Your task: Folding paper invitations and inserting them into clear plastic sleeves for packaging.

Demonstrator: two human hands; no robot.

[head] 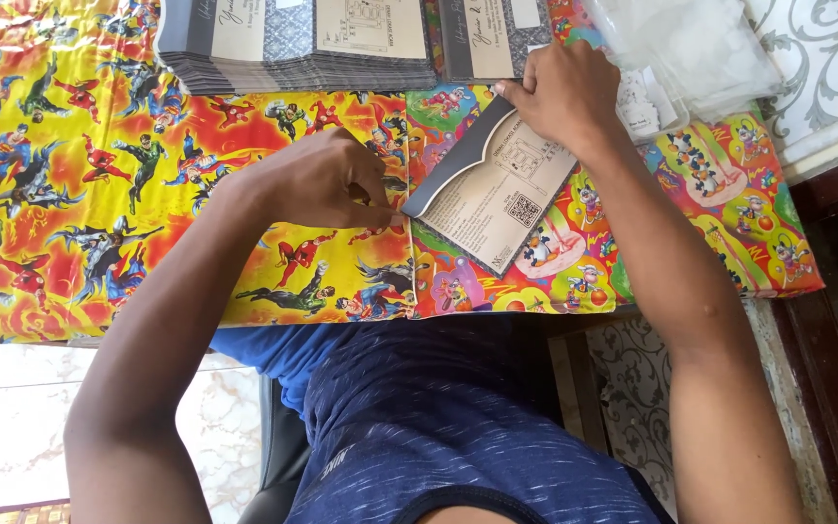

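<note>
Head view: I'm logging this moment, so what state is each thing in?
Grey-and-cream card envelope: flat on the table, pinched at both ends.
Left hand: pinching its near corner.
Right hand: gripping its far end.
Grey envelope stack: piled, untouched.
Clear plastic bag: lying crumpled.

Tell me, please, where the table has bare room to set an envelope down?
Free: the cartoon-printed table cover left of the left hand. Crowded: far edge, with grey envelope stacks and a clear plastic bag; a grey-and-cream envelope fills the middle.

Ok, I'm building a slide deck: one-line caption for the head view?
Left hand and right hand hold a grey-and-cream card envelope on a cartoon-print table cover.
</note>
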